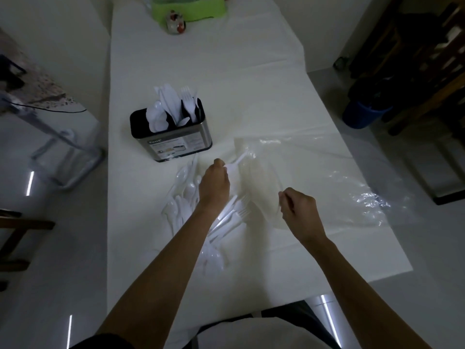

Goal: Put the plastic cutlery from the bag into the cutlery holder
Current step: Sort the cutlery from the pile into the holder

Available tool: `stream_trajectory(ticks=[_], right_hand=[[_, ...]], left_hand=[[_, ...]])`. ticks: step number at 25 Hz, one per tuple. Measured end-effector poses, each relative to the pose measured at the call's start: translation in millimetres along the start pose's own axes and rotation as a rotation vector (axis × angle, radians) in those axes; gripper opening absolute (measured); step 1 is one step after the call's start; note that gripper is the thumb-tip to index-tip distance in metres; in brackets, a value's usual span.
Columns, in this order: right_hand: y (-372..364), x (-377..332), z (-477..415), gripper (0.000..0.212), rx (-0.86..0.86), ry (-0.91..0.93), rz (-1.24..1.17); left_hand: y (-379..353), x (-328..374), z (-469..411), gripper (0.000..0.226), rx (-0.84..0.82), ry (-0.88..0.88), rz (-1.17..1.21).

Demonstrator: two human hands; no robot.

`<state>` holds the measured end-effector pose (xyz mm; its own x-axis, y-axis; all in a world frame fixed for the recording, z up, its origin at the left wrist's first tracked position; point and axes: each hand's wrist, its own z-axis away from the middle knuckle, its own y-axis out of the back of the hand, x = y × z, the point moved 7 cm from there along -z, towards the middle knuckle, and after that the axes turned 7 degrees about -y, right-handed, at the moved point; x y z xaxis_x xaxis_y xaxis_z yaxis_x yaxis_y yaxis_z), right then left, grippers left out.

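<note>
- Here, from the head view, a person leans over a long white table (226, 71) with both bare forearms stretched out.
- The left hand (214, 185) is closed around a white plastic spoon (235, 163), its handle sticking up and away toward the clear plastic bag (314, 177).
- The right hand (298, 210) has its fingers curled and pinched on the near edge of that bag, which lies crumpled and spread across the right side of the table.
- Loose white plastic cutlery (186, 197) lies scattered on the table under and beside the left forearm: spoons to the left, forks and knives between the two hands.
- The cutlery holder (173, 139), black-topped with a steel body and a paper label, stands upright just beyond the left hand; spoons, knives and forks already stand in its compartments.
- At the far end sit a green container (188, 8) and a small rounded jar (175, 23).
</note>
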<state>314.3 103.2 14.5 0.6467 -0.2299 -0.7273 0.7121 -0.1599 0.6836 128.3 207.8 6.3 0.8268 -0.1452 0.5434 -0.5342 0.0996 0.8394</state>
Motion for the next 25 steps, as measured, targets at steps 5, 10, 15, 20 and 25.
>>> stream_trajectory(ticks=[5, 10, 15, 20, 25], right_hand=[[-2, -5, -2, 0.034, 0.0, 0.023, 0.008], [1, -5, 4, 0.034, 0.015, 0.044, 0.063], [4, -3, 8, 0.033, 0.004, 0.0, 0.14], [1, -3, -2, 0.034, -0.117, -0.003, 0.267], [12, 3, -36, 0.048, -0.284, 0.114, 0.341]], left_hand=[[22, -23, 3, 0.026, 0.05, 0.043, -0.081], [14, -54, -9, 0.031, -0.084, 0.11, -0.272], [11, -45, 10, 0.043, -0.014, 0.06, -0.511], [-20, 7, 97, 0.036, 0.128, 0.194, 0.426], [-66, 35, 126, 0.045, 0.207, 0.573, 0.956]])
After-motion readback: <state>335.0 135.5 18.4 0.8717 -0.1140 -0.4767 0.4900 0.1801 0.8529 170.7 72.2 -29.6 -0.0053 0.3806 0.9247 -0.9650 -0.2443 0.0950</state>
